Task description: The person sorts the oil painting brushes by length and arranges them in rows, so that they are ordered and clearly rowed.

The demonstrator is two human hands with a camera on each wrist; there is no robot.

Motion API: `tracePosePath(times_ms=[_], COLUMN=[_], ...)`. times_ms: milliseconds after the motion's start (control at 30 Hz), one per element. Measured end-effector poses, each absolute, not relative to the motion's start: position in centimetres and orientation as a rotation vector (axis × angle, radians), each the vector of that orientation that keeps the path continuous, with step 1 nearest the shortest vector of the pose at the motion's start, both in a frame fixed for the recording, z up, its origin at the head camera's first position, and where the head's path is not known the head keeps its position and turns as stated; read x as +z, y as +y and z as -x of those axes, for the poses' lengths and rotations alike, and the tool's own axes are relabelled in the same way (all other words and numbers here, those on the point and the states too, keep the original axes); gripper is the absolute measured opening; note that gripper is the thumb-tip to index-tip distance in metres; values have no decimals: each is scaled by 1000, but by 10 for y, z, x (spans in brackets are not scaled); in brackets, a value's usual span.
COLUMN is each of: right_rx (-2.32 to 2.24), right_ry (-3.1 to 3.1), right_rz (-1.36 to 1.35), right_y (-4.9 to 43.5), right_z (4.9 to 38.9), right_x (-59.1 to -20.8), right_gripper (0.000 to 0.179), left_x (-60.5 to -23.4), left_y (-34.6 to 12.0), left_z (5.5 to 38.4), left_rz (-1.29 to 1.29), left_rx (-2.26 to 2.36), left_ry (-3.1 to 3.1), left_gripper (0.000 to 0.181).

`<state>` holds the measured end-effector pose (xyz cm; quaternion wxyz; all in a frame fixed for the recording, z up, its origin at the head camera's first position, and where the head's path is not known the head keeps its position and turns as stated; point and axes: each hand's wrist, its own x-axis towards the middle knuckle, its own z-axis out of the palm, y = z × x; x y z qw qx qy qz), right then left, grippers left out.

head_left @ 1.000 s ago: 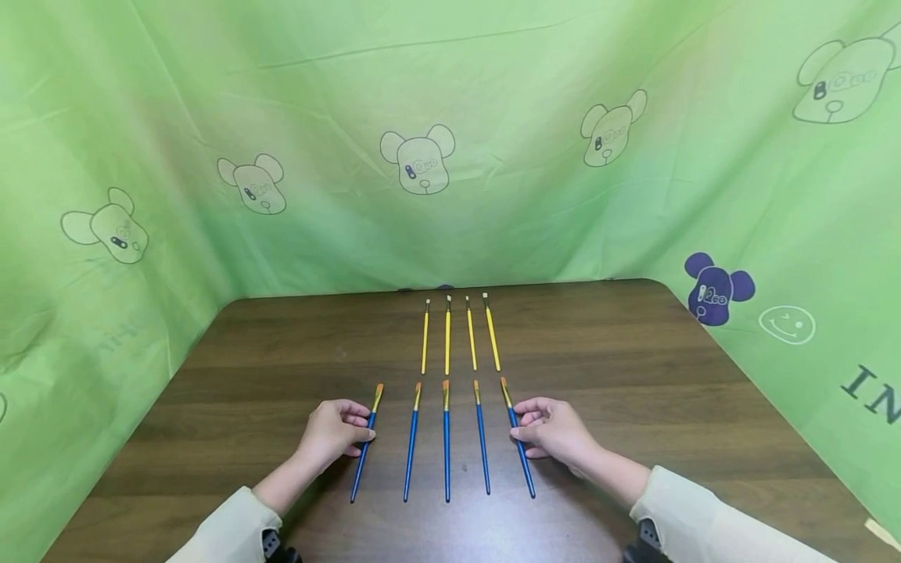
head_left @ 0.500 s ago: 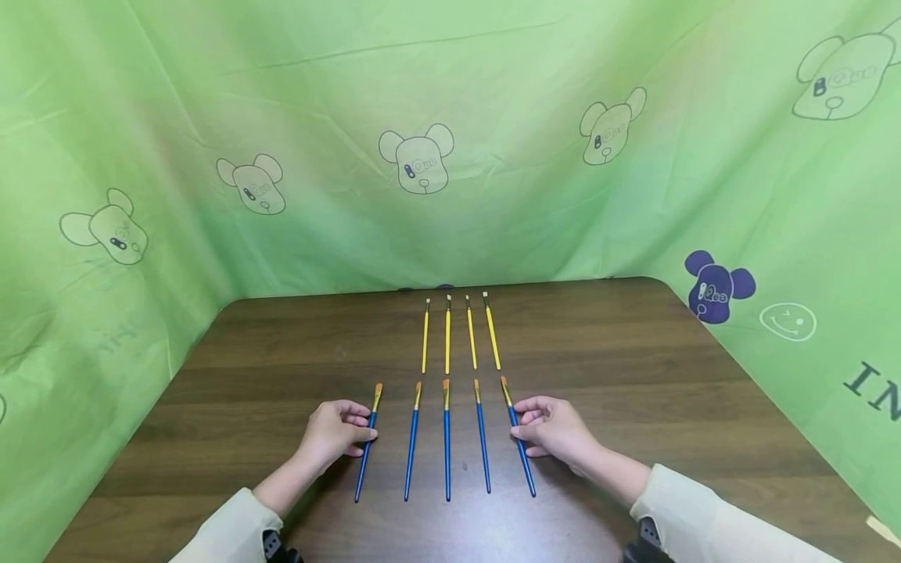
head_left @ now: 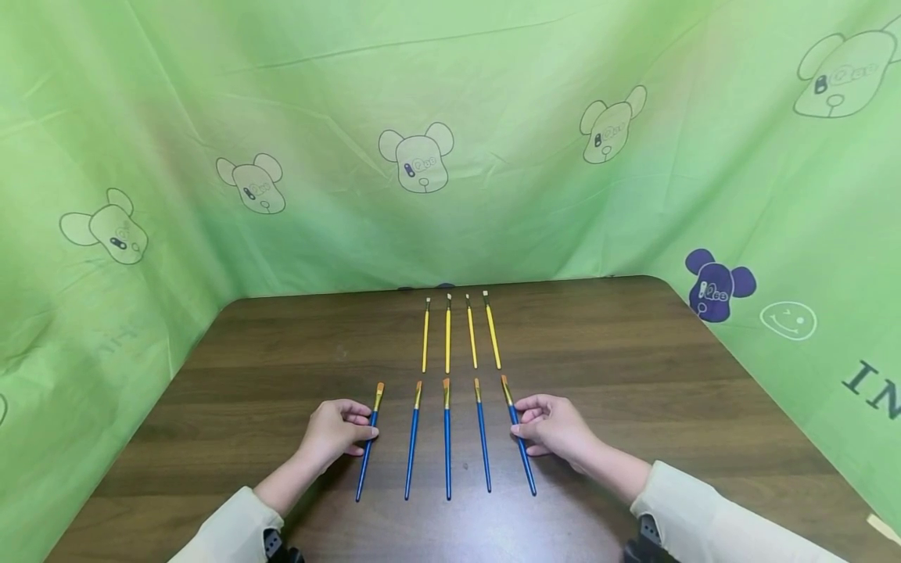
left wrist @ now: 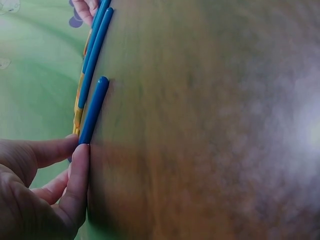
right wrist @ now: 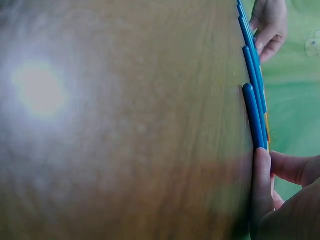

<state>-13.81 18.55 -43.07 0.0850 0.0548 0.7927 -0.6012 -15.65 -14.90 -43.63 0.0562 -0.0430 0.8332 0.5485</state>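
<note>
Several blue-handled paintbrushes lie in a row near the front of the table, orange bristles pointing away. At the row's left end, my left hand [head_left: 336, 432] pinches the leftmost blue paintbrush [head_left: 363, 473] between thumb and fingers. On the opposite end, my right hand [head_left: 556, 430] pinches the rightmost blue paintbrush [head_left: 526, 469], which slants with its bristle end toward the left. Three more blue ones, including the middle paintbrush [head_left: 447, 453], lie untouched between the hands. In the left wrist view, the held brush's handle [left wrist: 95, 110] sticks out past my fingertips; the right wrist view shows a similar handle [right wrist: 253, 115].
Behind the blue row, several yellow-handled paintbrushes [head_left: 447, 340] with white tips lie on the brown wooden table [head_left: 281, 344]. A green printed cloth [head_left: 317, 234] hangs around the table's back and sides. A small pale strip [head_left: 883, 529] sits at the right edge.
The handle end of the leftmost blue paintbrush has swung slightly right under my left hand, mostly in the first half second. My right hand and the remaining brushes keep their places.
</note>
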Motion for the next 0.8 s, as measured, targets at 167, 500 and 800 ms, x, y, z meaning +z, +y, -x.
tracePosePath(times_ms=[167, 500, 800], right_rx=[-1784, -1782, -1755], right_ry=[2360, 2339, 2330], right_rz=[-160, -161, -186], right_y=[186, 186, 188], right_z=[138, 140, 141], right_x=[-430, -426, -423], right_gripper=[40, 38, 38], left_x=[-436, -434, -429], left_y=[-150, -152, -153], left_z=[156, 157, 156], left_rz=[123, 108, 103], left_rx=[1667, 1691, 1705], left_ry=[2514, 2479, 2466], left_gripper=[29, 26, 25])
